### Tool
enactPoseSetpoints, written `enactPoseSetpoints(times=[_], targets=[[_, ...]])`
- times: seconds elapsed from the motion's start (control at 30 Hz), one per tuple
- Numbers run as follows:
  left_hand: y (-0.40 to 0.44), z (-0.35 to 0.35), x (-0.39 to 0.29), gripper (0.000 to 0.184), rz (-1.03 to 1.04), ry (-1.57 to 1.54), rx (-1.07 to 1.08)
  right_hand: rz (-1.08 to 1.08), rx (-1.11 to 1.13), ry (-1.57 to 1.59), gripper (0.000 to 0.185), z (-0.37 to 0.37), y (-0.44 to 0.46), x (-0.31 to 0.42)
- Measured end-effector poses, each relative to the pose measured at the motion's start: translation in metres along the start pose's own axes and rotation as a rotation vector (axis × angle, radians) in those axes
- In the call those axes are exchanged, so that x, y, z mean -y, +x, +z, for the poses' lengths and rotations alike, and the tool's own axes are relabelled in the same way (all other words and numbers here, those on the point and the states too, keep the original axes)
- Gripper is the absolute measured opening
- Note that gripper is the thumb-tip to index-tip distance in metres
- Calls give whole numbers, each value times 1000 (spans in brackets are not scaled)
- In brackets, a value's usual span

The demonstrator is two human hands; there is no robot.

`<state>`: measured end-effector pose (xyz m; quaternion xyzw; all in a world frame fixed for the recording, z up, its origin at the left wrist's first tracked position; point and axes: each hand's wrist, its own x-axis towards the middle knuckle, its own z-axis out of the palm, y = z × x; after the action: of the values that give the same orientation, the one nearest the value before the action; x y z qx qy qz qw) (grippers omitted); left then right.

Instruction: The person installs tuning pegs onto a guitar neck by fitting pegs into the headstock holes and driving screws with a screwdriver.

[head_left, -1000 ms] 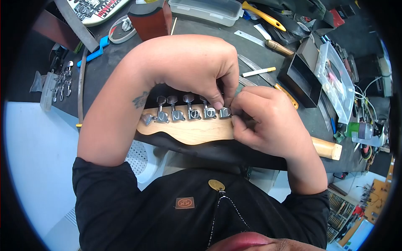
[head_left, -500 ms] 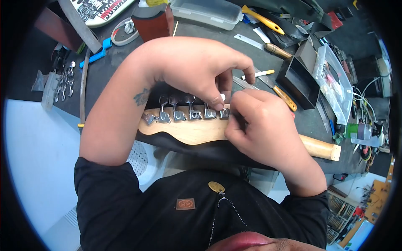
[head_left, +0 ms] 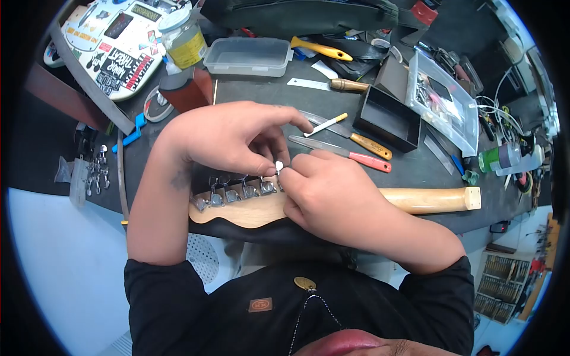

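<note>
A pale wooden guitar neck [head_left: 430, 200] lies across the black cloth [head_left: 237, 231] at the bench edge, its headstock [head_left: 243, 212] at the left with a row of chrome tuning machines [head_left: 232, 194]. My left hand [head_left: 237, 139] reaches over from above; its thumb and a bent finger close on the shiny button of the rightmost tuning machine [head_left: 279, 167], while the index finger stretches away. My right hand [head_left: 329, 184] has its fingers pinched against that same machine from the right. Whatever is between its fingertips is hidden.
Beyond my hands lie a white stick [head_left: 326, 124], a red-handled file [head_left: 369, 161], a wooden-handled file [head_left: 371, 146] and a black box [head_left: 389, 117]. Further back are a clear tub [head_left: 248, 57] and a jar [head_left: 183, 40]. Loose tuners [head_left: 98, 172] sit at left.
The view has shifted, so hands and headstock appear further left and lower, with more neck showing. My left index finger has lifted off and now stretches outward. My right hand stays at the rightmost tuning machine.
</note>
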<state>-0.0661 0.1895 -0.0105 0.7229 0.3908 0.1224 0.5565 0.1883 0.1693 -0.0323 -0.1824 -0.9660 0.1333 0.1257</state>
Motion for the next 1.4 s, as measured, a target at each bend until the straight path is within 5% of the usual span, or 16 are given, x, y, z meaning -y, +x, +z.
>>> enactPoseSetpoints(times=[0.5, 0.57, 0.8, 1.2, 1.33, 1.4], targets=[[-4, 3, 0, 80, 65, 37, 33, -48, -54, -112, 16, 9, -5, -2], [-5, 1, -1, 86, 27, 45, 43, -39, 60, 34, 14, 7, -4, -5], [-4, -4, -1, 101, -68, -117, 9, -72, -190, -68, 13, 22, -4, -17], [-8, -4, 9, 111, -62, -157, -86, -42, -145, 7, 9, 10, -16, -13], [-3, 0, -5, 99, -44, -162, -58, 21, -59, 31, 10, -15, -9, -35], [-8, -7, 5, 88, -33, -177, -50, 200, -125, 151, 24, -34, -9, -42]])
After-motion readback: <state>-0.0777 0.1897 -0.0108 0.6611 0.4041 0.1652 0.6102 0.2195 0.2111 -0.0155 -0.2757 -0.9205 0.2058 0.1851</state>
